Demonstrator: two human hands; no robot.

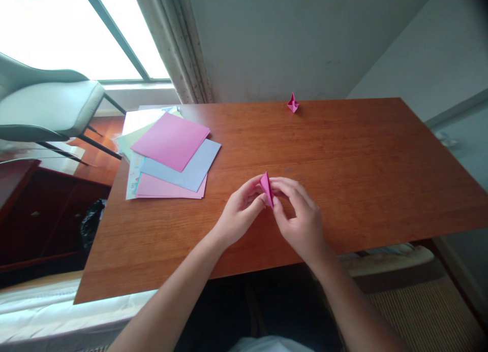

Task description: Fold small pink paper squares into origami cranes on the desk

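Observation:
Between my hands, above the table's near middle, is a small folded pink paper [267, 188] with a pointed top. My left hand [244, 204] pinches it from the left, thumb toward me and fingers partly behind it. From the other side my right hand [299, 204] grips its right edge between thumb and fingers. The paper's far face is hidden. At the table's back edge stands a small pink origami piece [293, 104] with pointed corners, out of reach of both hands.
On the brown wooden table [343, 159], sheets lie overlapping at the left: pink paper [173, 138], blue-grey paper [190, 161] and light pink paper [171, 188]. A pale chair [49, 105] stands left by the window. A curtain [175, 42] hangs behind.

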